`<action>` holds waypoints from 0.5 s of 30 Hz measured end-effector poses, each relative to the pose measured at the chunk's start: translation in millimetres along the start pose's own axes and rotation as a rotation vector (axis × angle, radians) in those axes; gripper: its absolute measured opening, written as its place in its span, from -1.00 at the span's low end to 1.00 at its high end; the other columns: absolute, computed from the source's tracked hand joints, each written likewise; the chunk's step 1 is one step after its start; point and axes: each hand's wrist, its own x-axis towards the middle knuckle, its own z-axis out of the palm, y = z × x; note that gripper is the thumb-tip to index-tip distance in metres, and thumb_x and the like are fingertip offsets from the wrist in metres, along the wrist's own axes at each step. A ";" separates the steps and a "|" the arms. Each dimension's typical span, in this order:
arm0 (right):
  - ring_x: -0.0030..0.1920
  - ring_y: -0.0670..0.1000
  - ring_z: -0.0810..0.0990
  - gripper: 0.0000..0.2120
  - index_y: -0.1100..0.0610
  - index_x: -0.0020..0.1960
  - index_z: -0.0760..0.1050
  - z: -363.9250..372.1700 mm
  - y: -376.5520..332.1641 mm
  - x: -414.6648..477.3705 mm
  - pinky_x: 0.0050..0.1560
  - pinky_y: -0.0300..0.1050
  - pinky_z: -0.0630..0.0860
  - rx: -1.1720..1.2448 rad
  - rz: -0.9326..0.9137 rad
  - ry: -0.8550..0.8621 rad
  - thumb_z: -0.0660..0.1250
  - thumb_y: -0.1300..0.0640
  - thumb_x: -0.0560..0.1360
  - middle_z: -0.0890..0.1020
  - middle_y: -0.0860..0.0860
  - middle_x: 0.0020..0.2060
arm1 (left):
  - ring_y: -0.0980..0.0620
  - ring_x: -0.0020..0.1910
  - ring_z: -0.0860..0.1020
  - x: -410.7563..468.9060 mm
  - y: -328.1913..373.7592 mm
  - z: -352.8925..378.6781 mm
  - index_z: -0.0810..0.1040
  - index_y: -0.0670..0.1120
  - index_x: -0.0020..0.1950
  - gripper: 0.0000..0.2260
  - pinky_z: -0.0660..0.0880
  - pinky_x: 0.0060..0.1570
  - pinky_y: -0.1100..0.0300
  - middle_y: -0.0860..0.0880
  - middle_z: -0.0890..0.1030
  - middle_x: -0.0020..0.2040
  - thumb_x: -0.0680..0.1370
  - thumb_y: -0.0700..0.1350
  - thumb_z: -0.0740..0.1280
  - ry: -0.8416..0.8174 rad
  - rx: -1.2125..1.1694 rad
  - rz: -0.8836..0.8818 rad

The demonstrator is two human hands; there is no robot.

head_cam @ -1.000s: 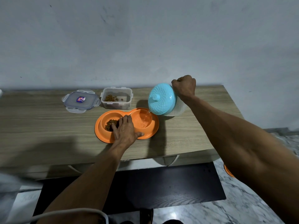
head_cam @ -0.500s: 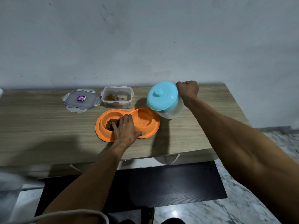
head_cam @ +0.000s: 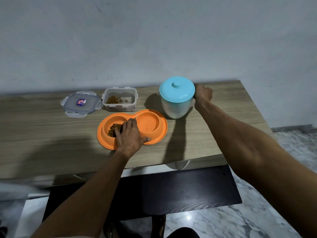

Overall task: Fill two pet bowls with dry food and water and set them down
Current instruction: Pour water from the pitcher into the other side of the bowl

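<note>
Kibble [head_cam: 113, 130] in orange twin bowl [head_cam: 148, 124]

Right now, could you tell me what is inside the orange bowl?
The bowl holds brown kibble in its left well, partly covered by the left hand. The right well holds no kibble; water there cannot be confirmed.

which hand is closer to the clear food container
Left. The left hand rests on the orange double bowl just in front of the clear food container; the right hand grips the blue-lidded jug further off to its right.
</note>
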 end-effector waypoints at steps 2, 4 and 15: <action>-0.37 0.04 0.37 -0.80 0.13 -0.39 0.38 0.6 0.8 2.7 -0.36 -0.11 0.34 0.020 0.013 -0.011 0.39 0.23 0.31 0.48 -0.01 -0.45 | -0.10 0.49 0.23 0.7 -0.8 0.9 0.17 -0.13 0.52 -0.11 0.19 0.37 -0.32 -0.09 0.27 0.51 0.38 0.30 0.41 0.005 -0.002 0.000; -0.38 0.05 0.34 -0.79 0.13 -0.40 0.38 -0.8 1.5 8.1 -0.39 -0.11 0.31 0.035 0.022 -0.013 0.39 0.22 0.31 0.45 -0.02 -0.48 | -0.10 0.49 0.23 2.4 1.1 1.1 0.16 -0.13 0.53 -0.11 0.19 0.37 -0.32 -0.09 0.26 0.51 0.38 0.30 0.41 0.003 -0.008 -0.001; -0.32 0.02 0.47 -0.69 0.10 -0.41 0.39 -6.6 16.2 16.5 -0.22 -0.09 0.45 0.063 -0.003 0.032 0.31 0.03 0.47 0.52 -0.01 -0.41 | -0.15 0.55 0.11 3.1 3.5 0.2 0.08 -0.16 0.56 -0.07 0.09 0.43 -0.34 -0.13 0.18 0.55 0.40 0.30 0.39 -0.037 -0.051 -0.001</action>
